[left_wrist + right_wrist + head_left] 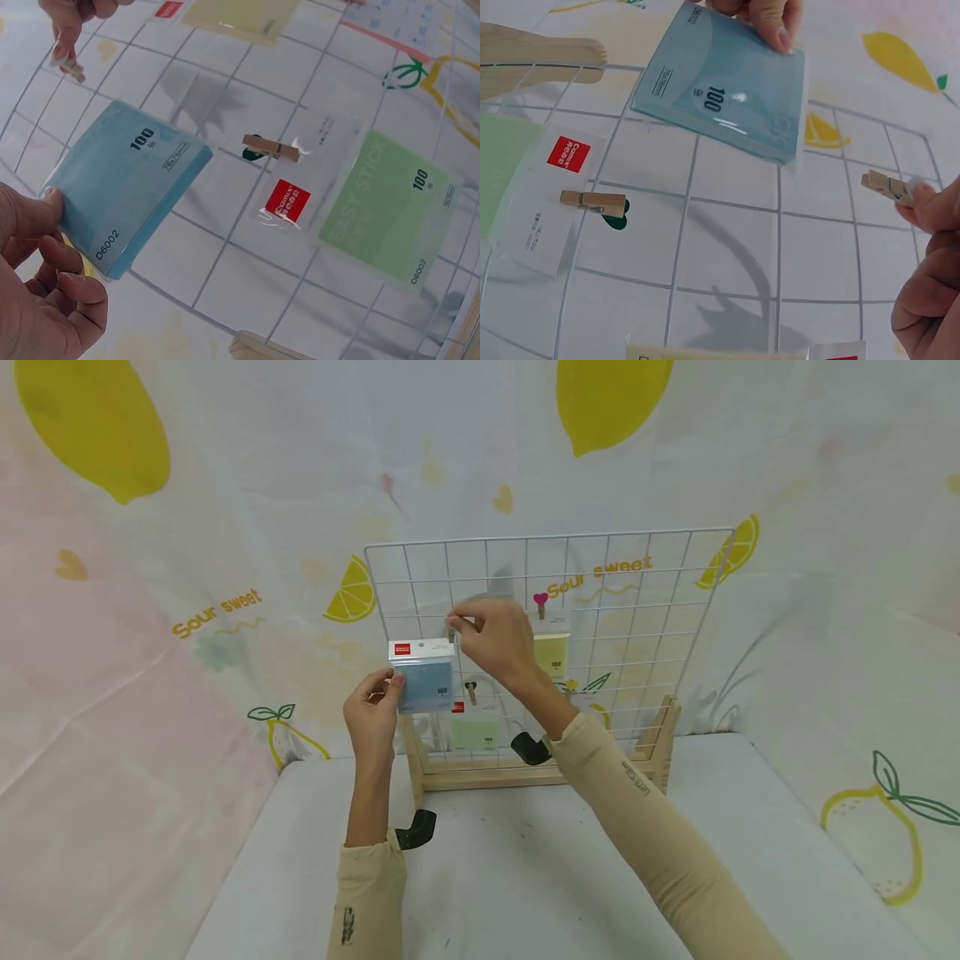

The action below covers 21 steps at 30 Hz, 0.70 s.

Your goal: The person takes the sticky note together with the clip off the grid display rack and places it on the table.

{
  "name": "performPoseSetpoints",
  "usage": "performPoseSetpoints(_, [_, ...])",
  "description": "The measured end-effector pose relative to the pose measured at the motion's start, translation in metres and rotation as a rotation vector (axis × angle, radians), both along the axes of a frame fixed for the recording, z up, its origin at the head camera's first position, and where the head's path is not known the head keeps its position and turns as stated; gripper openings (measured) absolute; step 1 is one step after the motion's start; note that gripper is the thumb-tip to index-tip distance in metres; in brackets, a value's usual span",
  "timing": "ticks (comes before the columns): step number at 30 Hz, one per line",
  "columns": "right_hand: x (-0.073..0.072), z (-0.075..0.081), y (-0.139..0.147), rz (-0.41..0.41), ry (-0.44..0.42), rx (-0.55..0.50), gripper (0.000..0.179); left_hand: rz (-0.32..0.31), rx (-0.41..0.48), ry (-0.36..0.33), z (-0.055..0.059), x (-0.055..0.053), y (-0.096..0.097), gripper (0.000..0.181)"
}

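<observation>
My left hand pinches the left edge of a pack of blue sticky notes, held up before the left part of a white wire grid. In the left wrist view the blue pack reads 100 and D6002. Above the pack's right corner, my right hand pinches a small wooden clothespin between thumb and forefinger. The clothespin stands apart from the pack in the right wrist view. Lower on the grid, another clothespin with a dark green heart holds a pack of green sticky notes.
A yellow sticky-note pack hangs under a pink-heart clothespin, partly behind my right wrist. Wooden feet support the grid on a white-covered table. Behind it hangs a lemon-print cloth.
</observation>
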State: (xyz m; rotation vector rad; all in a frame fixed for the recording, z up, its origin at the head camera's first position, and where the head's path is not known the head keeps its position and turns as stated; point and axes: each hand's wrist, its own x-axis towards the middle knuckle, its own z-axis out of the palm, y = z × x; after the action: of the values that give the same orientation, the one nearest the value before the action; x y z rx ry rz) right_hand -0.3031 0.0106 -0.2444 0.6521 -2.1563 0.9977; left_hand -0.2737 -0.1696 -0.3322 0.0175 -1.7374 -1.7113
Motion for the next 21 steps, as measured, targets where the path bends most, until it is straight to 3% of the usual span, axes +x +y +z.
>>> performPoseSetpoints(8, [0.007,-0.007,0.010,0.017,0.016,0.009,0.014,-0.005,-0.021,0.037,0.005,0.011,-0.005,0.017])
performPoseSetpoints(13, [0.010,-0.011,0.019,0.030,0.012,0.036,0.013,-0.010,-0.033,0.018,0.008,0.018,-0.007,0.019])
performPoseSetpoints(21, [0.017,-0.027,0.039,0.032,-0.023,0.031,0.012,0.010,-0.072,-0.003,0.023,0.042,-0.004,0.017])
